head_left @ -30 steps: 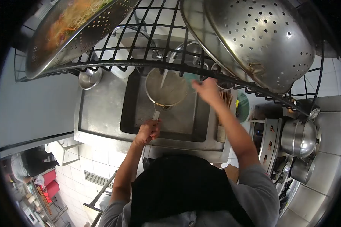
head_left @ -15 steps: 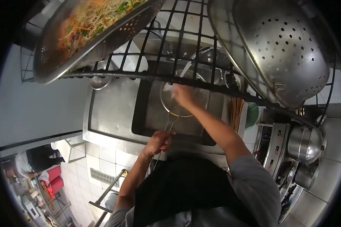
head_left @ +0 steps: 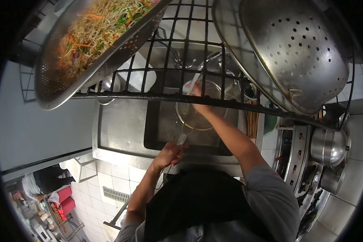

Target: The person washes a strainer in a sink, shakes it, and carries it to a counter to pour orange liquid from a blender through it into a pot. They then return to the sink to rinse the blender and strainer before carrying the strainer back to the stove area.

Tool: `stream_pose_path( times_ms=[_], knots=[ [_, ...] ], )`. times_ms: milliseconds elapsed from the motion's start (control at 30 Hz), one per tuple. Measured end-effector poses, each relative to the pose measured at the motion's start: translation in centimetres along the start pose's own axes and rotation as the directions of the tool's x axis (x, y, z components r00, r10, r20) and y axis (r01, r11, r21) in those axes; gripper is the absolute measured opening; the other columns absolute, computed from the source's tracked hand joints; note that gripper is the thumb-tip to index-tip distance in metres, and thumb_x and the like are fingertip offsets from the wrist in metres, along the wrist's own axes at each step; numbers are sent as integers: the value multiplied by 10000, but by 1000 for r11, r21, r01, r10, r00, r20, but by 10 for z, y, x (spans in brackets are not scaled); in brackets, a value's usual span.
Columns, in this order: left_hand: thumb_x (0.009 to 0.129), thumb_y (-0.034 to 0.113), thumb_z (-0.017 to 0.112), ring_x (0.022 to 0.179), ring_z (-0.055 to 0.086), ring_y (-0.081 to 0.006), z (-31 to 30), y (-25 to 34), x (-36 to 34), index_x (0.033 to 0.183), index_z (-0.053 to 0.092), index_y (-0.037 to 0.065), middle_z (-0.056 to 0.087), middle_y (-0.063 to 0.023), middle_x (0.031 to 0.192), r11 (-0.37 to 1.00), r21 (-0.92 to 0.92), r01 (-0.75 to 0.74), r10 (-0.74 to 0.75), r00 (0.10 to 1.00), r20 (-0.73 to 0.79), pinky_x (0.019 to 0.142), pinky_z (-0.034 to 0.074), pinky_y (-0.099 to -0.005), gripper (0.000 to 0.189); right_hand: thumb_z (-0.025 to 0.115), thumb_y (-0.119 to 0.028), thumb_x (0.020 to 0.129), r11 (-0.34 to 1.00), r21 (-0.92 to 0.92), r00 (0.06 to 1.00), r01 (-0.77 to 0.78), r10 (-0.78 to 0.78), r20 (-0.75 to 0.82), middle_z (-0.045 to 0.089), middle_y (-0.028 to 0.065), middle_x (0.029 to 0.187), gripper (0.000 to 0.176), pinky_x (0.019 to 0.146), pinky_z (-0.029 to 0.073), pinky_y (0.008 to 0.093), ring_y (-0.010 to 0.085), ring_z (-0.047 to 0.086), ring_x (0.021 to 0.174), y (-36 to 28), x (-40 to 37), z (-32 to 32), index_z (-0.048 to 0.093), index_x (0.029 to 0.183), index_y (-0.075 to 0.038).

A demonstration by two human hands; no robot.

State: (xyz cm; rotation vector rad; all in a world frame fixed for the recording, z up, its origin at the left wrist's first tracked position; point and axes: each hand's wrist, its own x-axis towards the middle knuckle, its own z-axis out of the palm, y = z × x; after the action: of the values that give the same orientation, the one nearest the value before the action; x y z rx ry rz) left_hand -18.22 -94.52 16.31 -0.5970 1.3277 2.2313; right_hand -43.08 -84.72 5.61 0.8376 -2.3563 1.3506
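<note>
My left hand (head_left: 169, 154) is closed around the long metal handle of a round strainer (head_left: 197, 128), near the sink's front side. The strainer is over the dark sink basin (head_left: 161, 139). Inside its rim is my right hand (head_left: 197, 99), with the fingers curled and partly hidden by the rack bars. Something pale shows beside those fingers, too blurred to name. A tap spout (head_left: 197, 76) reaches down just behind my right hand.
Above the sink hangs a black wire rack (head_left: 149, 96), carrying a perforated pan of bean sprouts and shredded vegetables (head_left: 105, 36) and a perforated metal pan (head_left: 298, 52). Thin sticks (head_left: 252, 121) stand at the right. Farther right are metal pots (head_left: 328, 149). A person (head_left: 48, 179) stands lower left.
My right hand has shifted back within the strainer, toward the tap spout. The strainer handle has turned in my left hand, and its flat side now shows. The whole view has shifted slightly.
</note>
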Motion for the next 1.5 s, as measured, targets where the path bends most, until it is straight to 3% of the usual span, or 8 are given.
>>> stream_pose_path(
  times_ms=[100,533,800,933,1133,1233,1267,1500],
  knots=[
    [947,197,482,372,363,-87,-24,-7,19,1040,575,-57,398,-5,545,998,-8,57,-57,998,-24,343,304,-254,286,650,-120,839,949,282,753,142,-288,592,607,147,1110,328,869,481,418,303,584,1064,-22,-20,-19,598,1159,-77],
    [805,159,577,668,642,-418,-65,-24,23,1011,580,45,647,-222,722,75,989,129,619,771,-148,583,513,-523,235,639,-18,778,961,269,946,-68,-24,324,627,100,1037,308,866,482,359,247,618,979,-22,30,-88,644,1081,-69],
    [814,117,615,638,636,-386,-42,-3,-4,1008,525,42,642,-177,776,0,1000,-19,691,722,14,536,510,-474,227,649,-86,797,878,150,865,-454,395,309,616,161,1011,234,811,492,369,287,612,985,6,43,-13,651,1023,-26],
    [848,118,615,609,626,-377,-47,2,4,954,570,86,636,-160,716,-21,1000,-19,693,721,28,507,499,-466,119,612,-40,813,798,584,686,146,-507,522,636,139,1000,217,805,500,328,254,626,974,-26,24,5,662,1024,-28],
    [793,74,592,642,633,-382,-62,-12,9,1008,576,60,640,-173,776,-3,1000,26,648,761,-18,544,505,-476,216,644,-82,820,964,9,852,-265,229,470,608,120,991,187,843,492,326,243,610,978,17,25,0,649,992,-10],
    [770,76,593,668,633,-397,-78,-17,16,1045,579,58,644,-188,784,8,999,44,634,772,-39,564,503,-491,276,677,-99,801,894,365,776,261,-419,472,614,116,1005,236,783,515,351,235,631,903,22,9,4,631,1012,-6],
    [759,78,594,682,633,-404,-81,-19,16,1063,580,58,644,-195,783,27,999,38,640,767,-47,574,501,-498,305,670,-97,819,872,425,847,-244,-21,531,626,109,999,245,768,512,319,197,631,896,57,-1,9,625,1044,-11],
    [792,120,618,682,640,-402,-78,-3,26,962,610,9,628,-232,728,419,908,30,605,737,-303,628,496,-466,203,598,-164,884,914,-405,970,-9,107,219,665,128,1002,238,747,499,384,250,640,851,82,33,-158,628,1077,-27]
  ],
)
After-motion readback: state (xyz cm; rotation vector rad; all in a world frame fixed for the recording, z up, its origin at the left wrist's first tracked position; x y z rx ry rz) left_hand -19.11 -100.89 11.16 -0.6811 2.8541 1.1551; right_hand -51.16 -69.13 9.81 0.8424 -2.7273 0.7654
